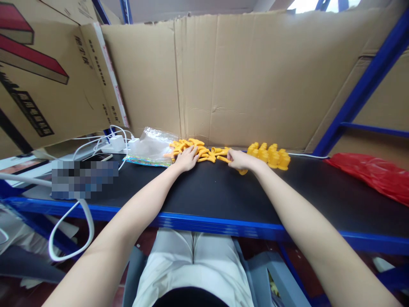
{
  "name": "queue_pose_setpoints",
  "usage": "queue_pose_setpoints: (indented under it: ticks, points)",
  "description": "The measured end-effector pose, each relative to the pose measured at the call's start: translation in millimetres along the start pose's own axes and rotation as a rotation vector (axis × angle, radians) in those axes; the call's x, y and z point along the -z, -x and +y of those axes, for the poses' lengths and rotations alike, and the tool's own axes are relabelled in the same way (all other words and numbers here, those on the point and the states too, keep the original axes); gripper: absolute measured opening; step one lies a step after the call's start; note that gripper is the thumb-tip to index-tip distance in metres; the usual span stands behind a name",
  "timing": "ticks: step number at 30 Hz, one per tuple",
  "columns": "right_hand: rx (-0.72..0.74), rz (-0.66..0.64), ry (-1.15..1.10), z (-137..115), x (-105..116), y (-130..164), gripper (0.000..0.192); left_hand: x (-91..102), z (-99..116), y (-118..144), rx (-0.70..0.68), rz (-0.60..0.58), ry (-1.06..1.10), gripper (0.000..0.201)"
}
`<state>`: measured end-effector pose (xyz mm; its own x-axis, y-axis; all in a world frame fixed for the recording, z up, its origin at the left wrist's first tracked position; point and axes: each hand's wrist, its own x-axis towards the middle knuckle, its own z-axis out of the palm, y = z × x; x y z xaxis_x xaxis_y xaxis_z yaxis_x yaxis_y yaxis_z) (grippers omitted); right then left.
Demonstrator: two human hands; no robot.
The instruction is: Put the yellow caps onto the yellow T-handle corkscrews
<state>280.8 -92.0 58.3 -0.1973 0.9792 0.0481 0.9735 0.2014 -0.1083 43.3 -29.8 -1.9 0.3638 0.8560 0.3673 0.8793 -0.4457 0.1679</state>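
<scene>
A loose pile of yellow-orange plastic pieces [202, 150], slim and branched in shape, lies at the back of the black tabletop. My left hand [187, 159] rests on the pile's near side, palm down with its fingers stretched out. To the right, my right hand [237, 159] has its fingers closed at a slim yellow piece [223, 159] that points left from the fingertips. Just beyond my right wrist stand several rounded yellow figures [274, 156] in a tight group. Part of another yellow item [243, 172] shows under my right hand; its kind cannot be made out.
A clear plastic bag [150, 147] lies left of the pile, near white chargers [117, 143] with cables. A phone [97, 157] is at left. A red plastic bag [370, 175] lies at right. Cardboard [255, 76] walls the back; a blue rail [217, 224] edges the front.
</scene>
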Motion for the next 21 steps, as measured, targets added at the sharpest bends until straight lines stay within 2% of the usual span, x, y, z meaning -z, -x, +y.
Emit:
queue_pose_setpoints:
  ticks: [4,7,11,14,17,19,21]
  points:
    - [0.043,0.131,-0.051,4.6,-0.7,-4.9,0.03,4.8,6.5,4.7,0.058,-0.038,-0.002,0.056]
    - [0.109,0.214,-0.015,2.2,0.9,-2.9,0.029,13.5,14.6,9.5,0.037,0.063,-0.022,0.052]
    - [0.271,0.361,0.129,-6.4,1.6,1.9,0.025,27.5,29.8,15.6,-0.193,0.261,0.017,0.05]
    - [0.415,0.455,0.176,-14.6,0.6,3.6,0.022,31.1,38.5,17.5,-0.344,0.254,0.041,0.052]
    - [0.522,0.499,0.213,-21.4,-0.3,3.8,0.024,29.0,41.1,16.5,-0.379,0.24,0.058,0.042]
    - [0.506,0.497,0.229,-23.0,-0.9,3.3,0.025,28.1,40.6,15.3,-0.343,0.254,0.043,0.037]
    - [0.428,0.464,0.234,-21.8,-1.8,2.5,0.026,28.7,39.6,14.7,-0.291,0.276,0.012,0.035]
